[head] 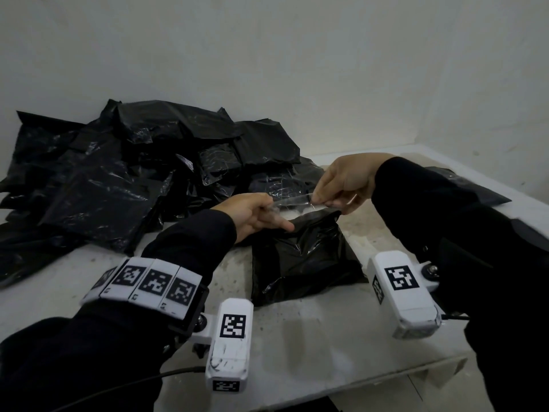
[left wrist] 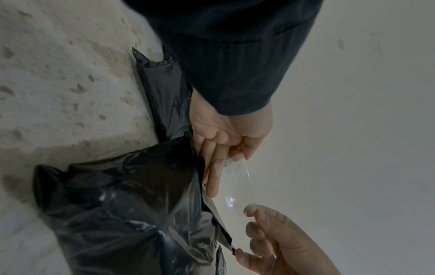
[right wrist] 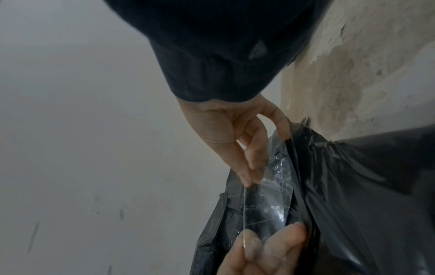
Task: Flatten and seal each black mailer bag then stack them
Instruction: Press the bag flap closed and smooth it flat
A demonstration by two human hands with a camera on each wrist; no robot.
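A black mailer bag [head: 303, 257] lies puffy on the table [head: 297, 337] in front of me, its open end facing away. Just above that end, both hands hold a clear plastic strip [head: 292, 200] stretched between them. My left hand [head: 271, 206] pinches its left end with the forefinger sticking out over the bag. My right hand [head: 316, 199] pinches the right end. In the left wrist view the strip [left wrist: 237, 186] runs beside the bag's grey flap edge [left wrist: 216, 214]. The right wrist view shows the strip [right wrist: 266, 201] in front of the bag [right wrist: 353, 186].
A loose heap of several crumpled black mailer bags [head: 118, 173] fills the back left of the table against the wall. One flat black bag [head: 475, 191] lies at the right edge behind my right forearm. The table's front edge [head: 386, 379] is close to me.
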